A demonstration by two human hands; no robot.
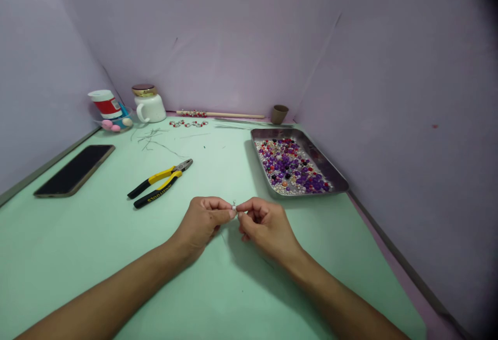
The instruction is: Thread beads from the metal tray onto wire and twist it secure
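At the front middle of the table my two hands meet over a small white bead [234,208] with thin wire around it. My left hand [206,221] pinches the bead between thumb and forefinger. Close against it, my right hand [266,226] is closed in a pinch on the thin wire [237,216] beside the bead. The fingertips hide most of the wire's path. Right of my hands is a metal tray [342,182] of loose purple, red, black and pearl-white beads [288,169]. Yellow and black pliers [161,182] lie open at the left.
A phone [75,170] lies at the far left. Behind it are a bowl with a red-and-white cup [107,104] and a lidded white mug [151,107]. Wire scraps [151,137], a beaded strand [189,123], a wooden stick [233,115] and a small brown pot [279,114] line the back.
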